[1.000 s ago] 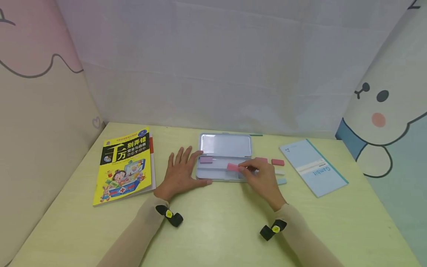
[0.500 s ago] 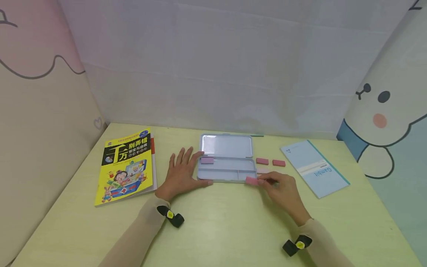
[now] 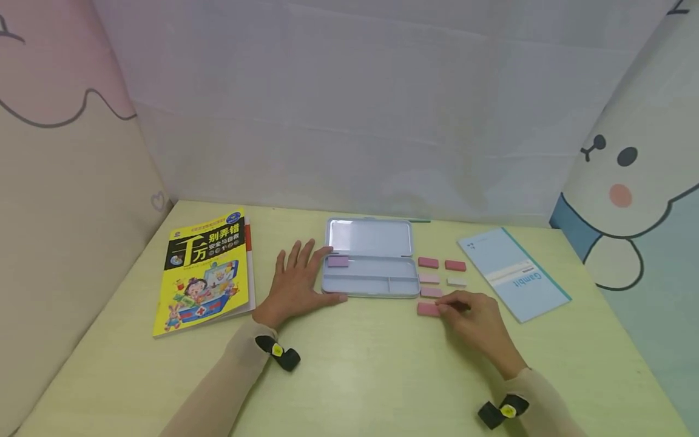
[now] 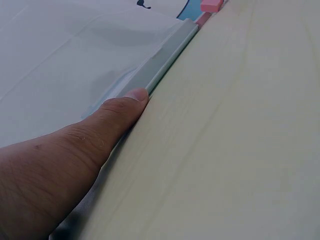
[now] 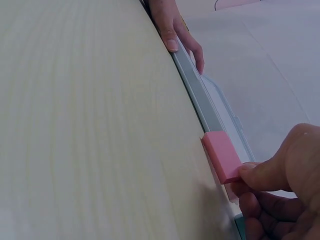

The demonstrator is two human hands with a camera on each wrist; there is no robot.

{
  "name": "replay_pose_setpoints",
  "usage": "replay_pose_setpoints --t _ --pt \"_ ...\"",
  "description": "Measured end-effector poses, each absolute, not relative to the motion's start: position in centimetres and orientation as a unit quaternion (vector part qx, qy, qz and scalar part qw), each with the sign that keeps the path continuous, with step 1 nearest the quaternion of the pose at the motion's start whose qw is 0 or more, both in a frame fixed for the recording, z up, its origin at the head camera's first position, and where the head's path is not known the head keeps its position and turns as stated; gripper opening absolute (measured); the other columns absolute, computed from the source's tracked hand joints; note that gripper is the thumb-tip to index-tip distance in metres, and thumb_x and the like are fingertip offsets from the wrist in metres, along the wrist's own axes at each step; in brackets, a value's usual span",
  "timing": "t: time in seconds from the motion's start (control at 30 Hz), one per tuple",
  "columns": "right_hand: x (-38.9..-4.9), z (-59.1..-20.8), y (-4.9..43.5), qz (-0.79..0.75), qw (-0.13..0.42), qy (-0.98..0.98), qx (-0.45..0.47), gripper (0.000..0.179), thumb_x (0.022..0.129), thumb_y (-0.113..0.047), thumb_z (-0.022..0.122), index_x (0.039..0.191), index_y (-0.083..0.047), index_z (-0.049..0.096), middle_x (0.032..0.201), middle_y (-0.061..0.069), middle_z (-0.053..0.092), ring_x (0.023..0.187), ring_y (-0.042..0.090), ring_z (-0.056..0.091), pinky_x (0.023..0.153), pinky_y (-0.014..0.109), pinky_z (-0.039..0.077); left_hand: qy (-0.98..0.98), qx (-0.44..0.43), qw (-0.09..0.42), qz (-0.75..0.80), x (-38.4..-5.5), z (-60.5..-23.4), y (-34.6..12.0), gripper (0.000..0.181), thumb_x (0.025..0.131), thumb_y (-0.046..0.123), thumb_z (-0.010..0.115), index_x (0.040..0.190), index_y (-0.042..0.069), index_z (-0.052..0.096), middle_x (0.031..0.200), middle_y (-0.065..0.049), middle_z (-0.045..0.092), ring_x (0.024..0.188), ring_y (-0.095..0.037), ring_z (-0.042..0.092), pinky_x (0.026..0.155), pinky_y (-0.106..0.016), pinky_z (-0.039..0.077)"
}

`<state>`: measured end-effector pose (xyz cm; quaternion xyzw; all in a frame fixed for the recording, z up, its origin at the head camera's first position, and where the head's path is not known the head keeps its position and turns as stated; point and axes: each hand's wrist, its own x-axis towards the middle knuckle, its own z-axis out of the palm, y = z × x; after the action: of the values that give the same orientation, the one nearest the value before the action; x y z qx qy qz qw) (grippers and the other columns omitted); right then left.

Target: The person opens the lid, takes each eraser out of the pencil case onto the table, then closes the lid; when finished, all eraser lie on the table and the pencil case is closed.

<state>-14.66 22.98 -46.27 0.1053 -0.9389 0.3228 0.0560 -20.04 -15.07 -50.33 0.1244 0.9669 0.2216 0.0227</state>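
A pale case (image 3: 355, 285) lies open on the table, its lid tilted back. One lilac eraser (image 3: 338, 261) sits in the upper left of its long compartment. My left hand (image 3: 295, 285) spreads at the case's left end, thumb (image 4: 125, 102) along the front wall and index finger at the hinge corner. My right hand (image 3: 475, 318) pinches a pink eraser (image 5: 222, 156) by its right end, low over the table near the case's front right corner. Right of the case are two dark pink erasers (image 3: 428, 262), two lighter pink ones (image 3: 429, 278) and a white one (image 3: 456, 281).
A yellow book (image 3: 202, 273) lies on another book at the left. To the right is a light blue notebook (image 3: 513, 273) marked Gambit. A teal block (image 5: 240, 226) is partly hidden beneath my right hand. A pale curtain (image 3: 349, 121) hangs behind the table.
My right hand has carried the pink eraser from over the case, rightward and toward me, to the front of the eraser group. My left hand stays at the case.
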Motion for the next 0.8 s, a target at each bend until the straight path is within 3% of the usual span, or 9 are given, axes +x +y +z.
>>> replay_pose_setpoints --t 0.4,0.8 --pt "-14.49 -45.94 23.27 0.294 0.054 -0.948 0.106 0.004 0.095 -0.01 0.079 0.095 -0.01 0.083 0.094 0.002 0.083 0.083 0.011 0.066 0.075 0.026 0.054 0.966 0.123 0.027 0.226 -19.99 -50.15 -15.16 0.11 0.079 0.083 0.073 0.168 0.035 0.029 0.183 -0.012 0.014 0.17 -0.042 0.003 0.134 -0.072 -0.002" --pt "-14.37 -45.45 23.12 0.31 0.092 -0.939 0.117 0.007 0.095 -0.009 0.08 0.101 -0.013 0.082 0.092 -0.001 0.08 0.08 0.009 0.062 0.072 0.023 0.053 0.965 0.12 0.024 0.231 -20.02 -50.09 -15.02 0.11 0.078 0.082 0.074 0.167 0.035 0.031 0.182 -0.012 0.015 0.17 -0.043 0.004 0.134 -0.072 -0.001"
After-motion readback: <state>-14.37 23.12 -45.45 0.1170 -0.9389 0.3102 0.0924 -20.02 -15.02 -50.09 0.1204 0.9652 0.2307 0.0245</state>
